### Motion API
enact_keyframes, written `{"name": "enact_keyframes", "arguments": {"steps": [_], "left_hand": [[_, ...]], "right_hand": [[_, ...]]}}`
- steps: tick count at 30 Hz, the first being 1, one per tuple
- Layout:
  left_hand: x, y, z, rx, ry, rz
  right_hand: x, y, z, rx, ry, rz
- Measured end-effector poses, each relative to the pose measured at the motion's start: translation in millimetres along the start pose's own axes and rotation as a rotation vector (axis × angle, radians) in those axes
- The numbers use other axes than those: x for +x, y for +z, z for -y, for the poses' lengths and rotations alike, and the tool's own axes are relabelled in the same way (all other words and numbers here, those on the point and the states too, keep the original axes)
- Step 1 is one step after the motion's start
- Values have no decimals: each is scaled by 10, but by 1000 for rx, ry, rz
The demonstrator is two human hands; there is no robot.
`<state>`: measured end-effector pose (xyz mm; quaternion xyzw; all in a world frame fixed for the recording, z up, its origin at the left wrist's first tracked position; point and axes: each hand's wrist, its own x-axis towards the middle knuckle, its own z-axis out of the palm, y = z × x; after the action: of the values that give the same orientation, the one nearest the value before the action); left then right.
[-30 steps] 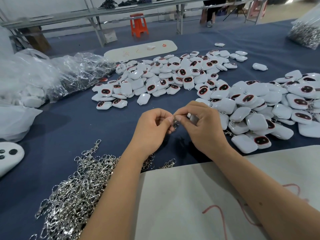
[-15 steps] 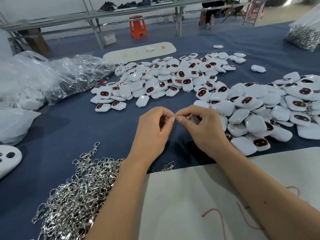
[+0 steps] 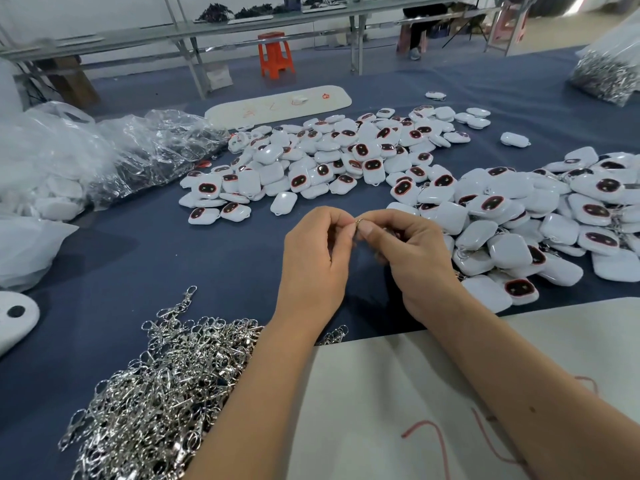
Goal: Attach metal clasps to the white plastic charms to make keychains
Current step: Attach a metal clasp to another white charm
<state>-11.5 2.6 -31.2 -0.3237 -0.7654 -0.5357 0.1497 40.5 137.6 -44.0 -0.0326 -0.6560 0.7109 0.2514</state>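
Both forearms reach in from the lower edge of the frame and meet just above the centre, raised a little over the blue tabletop (image 3: 214, 258). The left hand (image 3: 313, 258) comes up from the lower middle with its back to the camera, fingers curled inward. The right hand (image 3: 412, 251) enters from the lower right, knuckles bent, its wrist over the edge of a white board (image 3: 398, 393).

The fingertips of the two hands touch at one point, where each grip pinches a small metal ring (image 3: 358, 221); only a sliver of it shows between the tips. Whether a charm hangs from it inside the right palm cannot be told.

The pile of metal clasps (image 3: 156, 386) lies at the lower left, running under the left forearm. White plastic charms (image 3: 325, 157) with dark, red-rimmed faces spread across the centre of the frame, and a second heap of charms (image 3: 540, 220) sits at the right, just beside the right hand.

Red marks are scrawled on the near white board and on a long white board (image 3: 277, 103) at upper centre; none can be read.
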Motion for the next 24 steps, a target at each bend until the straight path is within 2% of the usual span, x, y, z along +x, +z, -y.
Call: {"name": "enact_keyframes", "arguments": {"steps": [3,8,12,14,18,24], "left_hand": [[-8,8,-22,45,5,5],[6,-81,14,159,17,86],[0,-154,86,251,-5,211],[-2,-154,101,260,-26,265],[3,-140,83,206,-57,297],[-20,-128,62,241,-57,321]], "right_hand": [[6,8,5,-28,1,3],[29,30,-42,-243,33,-40],[67,39,-46,-40,152,-105],[63,21,-65,-85,168,-120],[72,-25,-102,-176,99,-192],[79,21,-119,-313,38,-182]]}}
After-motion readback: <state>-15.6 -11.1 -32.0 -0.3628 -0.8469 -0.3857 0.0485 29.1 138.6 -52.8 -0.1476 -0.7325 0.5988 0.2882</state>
